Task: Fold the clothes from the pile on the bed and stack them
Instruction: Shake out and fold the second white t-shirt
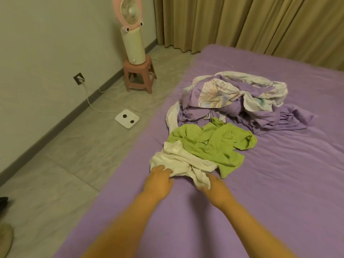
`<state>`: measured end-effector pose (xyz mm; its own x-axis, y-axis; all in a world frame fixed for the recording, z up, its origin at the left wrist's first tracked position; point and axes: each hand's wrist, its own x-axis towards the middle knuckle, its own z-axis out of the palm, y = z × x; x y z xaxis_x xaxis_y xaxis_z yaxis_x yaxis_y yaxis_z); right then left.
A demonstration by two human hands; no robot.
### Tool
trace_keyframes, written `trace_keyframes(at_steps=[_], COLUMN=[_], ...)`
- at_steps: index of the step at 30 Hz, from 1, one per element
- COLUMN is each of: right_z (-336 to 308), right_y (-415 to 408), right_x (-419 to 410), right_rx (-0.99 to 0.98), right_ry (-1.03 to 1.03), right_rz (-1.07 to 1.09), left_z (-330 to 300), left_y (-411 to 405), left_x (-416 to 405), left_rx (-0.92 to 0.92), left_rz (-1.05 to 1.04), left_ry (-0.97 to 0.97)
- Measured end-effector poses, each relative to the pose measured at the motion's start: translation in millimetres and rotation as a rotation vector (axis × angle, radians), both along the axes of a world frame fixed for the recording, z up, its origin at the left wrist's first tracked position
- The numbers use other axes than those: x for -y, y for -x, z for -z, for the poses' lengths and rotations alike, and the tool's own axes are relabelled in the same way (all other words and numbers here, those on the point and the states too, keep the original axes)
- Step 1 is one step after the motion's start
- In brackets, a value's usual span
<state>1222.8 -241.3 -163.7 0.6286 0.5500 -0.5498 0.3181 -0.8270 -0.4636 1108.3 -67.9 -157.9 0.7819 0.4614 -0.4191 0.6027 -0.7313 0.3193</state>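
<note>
A crumpled white garment [178, 161] lies near the left edge of the purple bed [260, 192]. A rumpled green garment [210, 142] lies partly over its far side. Beyond them sits a heap of purple and floral cloth [236, 101]. My left hand [160, 180] is on the near left part of the white garment, fingertips curled into its cloth. My right hand [214, 185] holds the garment's near right flap, which drapes over my fingers.
Left of the bed is a tiled floor with a white scale [127, 119], a pink stool [139, 75] carrying a fan [132, 30], and a cord running to a wall socket [79, 78]. Tan curtains [260, 21] hang behind the bed.
</note>
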Motion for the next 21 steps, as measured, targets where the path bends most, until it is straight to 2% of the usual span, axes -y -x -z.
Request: trace_keyframes(at_steps=[5, 8, 11, 13, 16, 21], right_z=[40, 62, 82, 90, 79, 11], right_y=[-36, -47, -46, -44, -46, -61], right_x=[-44, -56, -55, -48, -36, -5], right_rx=[0.103, 0.046, -0.027, -0.005, 0.076, 0.23], right_ry=[0.027, -0.042, -0.075, -0.107, -0.126, -0.27], right_rz=[-0.027, -0.016, 0.084, 0.173, 0.17, 0.165], left_z=[49, 71, 87, 90, 76, 21], left_y=[-46, -61, -66, -65, -59, -52], left_x=[-26, -32, -29, -23, -17, -8], left_rx=[-0.015, -0.079, -0.095, -0.013, 0.13, 0.338], left_rz=[-0.033, -0.075, -0.169, -0.253, -0.31, -0.394], left_ry=[-0.058, -0.1, -0.022, 0.066, 0.186, 0.219])
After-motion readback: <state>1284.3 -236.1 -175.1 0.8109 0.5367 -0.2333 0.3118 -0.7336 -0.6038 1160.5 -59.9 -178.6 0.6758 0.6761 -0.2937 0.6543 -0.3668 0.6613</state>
